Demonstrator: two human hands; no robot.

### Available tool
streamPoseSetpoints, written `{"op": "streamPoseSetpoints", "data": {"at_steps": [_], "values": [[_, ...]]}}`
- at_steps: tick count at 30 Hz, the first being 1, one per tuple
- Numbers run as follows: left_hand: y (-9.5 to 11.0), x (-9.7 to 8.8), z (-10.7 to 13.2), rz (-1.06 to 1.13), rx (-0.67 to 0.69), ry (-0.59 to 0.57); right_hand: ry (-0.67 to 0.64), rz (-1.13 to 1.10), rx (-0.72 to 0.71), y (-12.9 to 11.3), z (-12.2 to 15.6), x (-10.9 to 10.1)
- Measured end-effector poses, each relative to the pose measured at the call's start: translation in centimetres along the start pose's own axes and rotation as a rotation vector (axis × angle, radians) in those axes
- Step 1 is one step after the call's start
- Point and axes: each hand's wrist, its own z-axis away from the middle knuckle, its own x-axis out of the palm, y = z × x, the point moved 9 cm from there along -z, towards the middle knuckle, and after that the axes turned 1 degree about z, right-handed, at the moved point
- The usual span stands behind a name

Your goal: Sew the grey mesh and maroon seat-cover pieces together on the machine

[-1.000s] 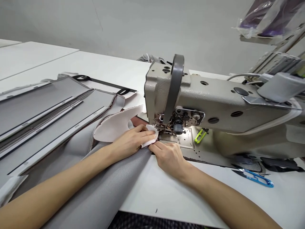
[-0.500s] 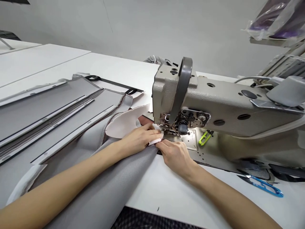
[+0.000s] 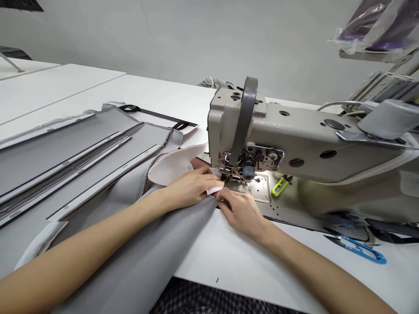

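A large grey fabric cover point(image 3: 170, 240) with a pale pinkish backing lies left of a sewing machine point(image 3: 278, 135), its edge gathered at the presser foot. My left hand point(image 3: 194, 187) presses on the folded edge close to the needle area, the fingers closed over the pale backing. Just to the right, my right hand point(image 3: 237, 208) pinches the fabric edge between thumb and fingers in front of the needle plate point(image 3: 260, 189). The needle tip itself is hidden by the machine parts and my fingers.
Yellow-green thread snips point(image 3: 281, 186) lie on the machine bed behind my right hand. Blue-handled snips point(image 3: 360, 249) rest on the white table point(image 3: 209, 257) at the right. A black strap point(image 3: 160, 116) lies at the cover's far edge. Plastic-wrapped purple material point(image 3: 379, 30) sits upper right.
The view has shifted slightly. My right hand's fingers have bent and resettled on the fabric edge; my left hand stays on the fold near the presser foot.
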Motion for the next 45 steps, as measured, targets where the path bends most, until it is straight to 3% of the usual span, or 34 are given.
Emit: {"op": "streamPoseSetpoints", "data": {"at_steps": [4,14,22,29,35,38,42,45], "values": [[-0.4,-0.1,-0.3,0.045,-0.064,-0.013,-0.096,-0.033,-0.093,-0.6,1.3,-0.1],[-1.5,-0.9,-0.7,0.393,-0.278,0.042,-0.119,0.145,-0.098,-0.1,1.4,0.6],[0.3,0.1,-0.2,0.019,-0.222,0.012,-0.119,0.19,-0.091,0.1,1.4,0.8],[-2.4,-0.3,0.5,0.518,-0.363,0.211,-0.032,0.113,-0.063,0.4,1.3,0.1],[-2.1,-0.6,0.2,0.533,-0.344,0.211,-0.142,0.278,0.042,0.4,1.0,0.8],[-2.1,-0.5,0.3,0.551,-0.347,0.223,-0.15,0.202,0.042,0.6,1.1,0.4],[-2.3,-0.3,0.6,0.565,-0.33,0.232,-0.06,-0.084,-0.052,0.6,1.5,-0.3],[-2.1,-0.5,0.7,0.518,-0.279,0.21,-0.04,-0.135,-0.082,0.7,1.4,-0.2]]}}
